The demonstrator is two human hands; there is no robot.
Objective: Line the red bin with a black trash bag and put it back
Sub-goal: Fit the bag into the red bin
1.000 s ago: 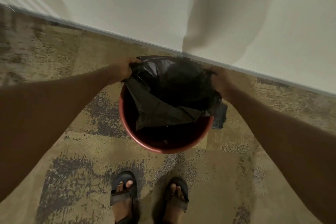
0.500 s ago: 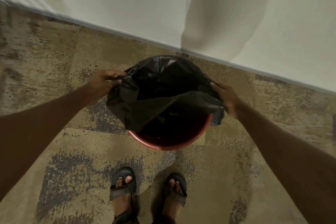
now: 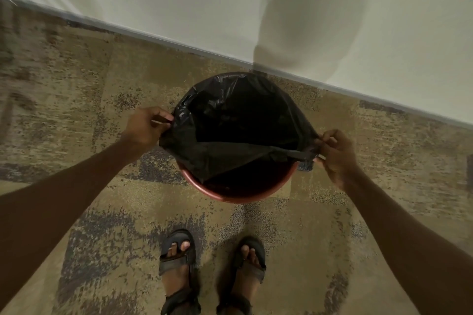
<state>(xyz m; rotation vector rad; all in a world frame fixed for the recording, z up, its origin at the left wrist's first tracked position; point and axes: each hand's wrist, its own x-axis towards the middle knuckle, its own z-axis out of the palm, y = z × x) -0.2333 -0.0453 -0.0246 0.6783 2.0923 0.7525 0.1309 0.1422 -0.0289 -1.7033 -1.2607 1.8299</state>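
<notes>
A round red bin (image 3: pixel 238 195) stands on the carpet close to the wall. A black trash bag (image 3: pixel 230 153) sits in it, its mouth spread wide over the far rim and both sides. The near edge of the bag stretches straight across the opening, leaving the bin's near rim bare. My left hand (image 3: pixel 147 126) pinches the bag's edge at the left side of the bin. My right hand (image 3: pixel 335 153) pinches the bag's edge at the right side, drawn taut.
A pale wall (image 3: pixel 230 7) with a grey baseboard (image 3: pixel 179 45) runs diagonally just behind the bin. Patterned tan and grey carpet (image 3: pixel 115 212) surrounds it. My two sandalled feet (image 3: pixel 176 258) stand right in front of the bin.
Both hands have pulled the bag's edge outward and toward me. The bag's mouth has opened wider and now covers more of the rim; my right hand has slid down the right side.
</notes>
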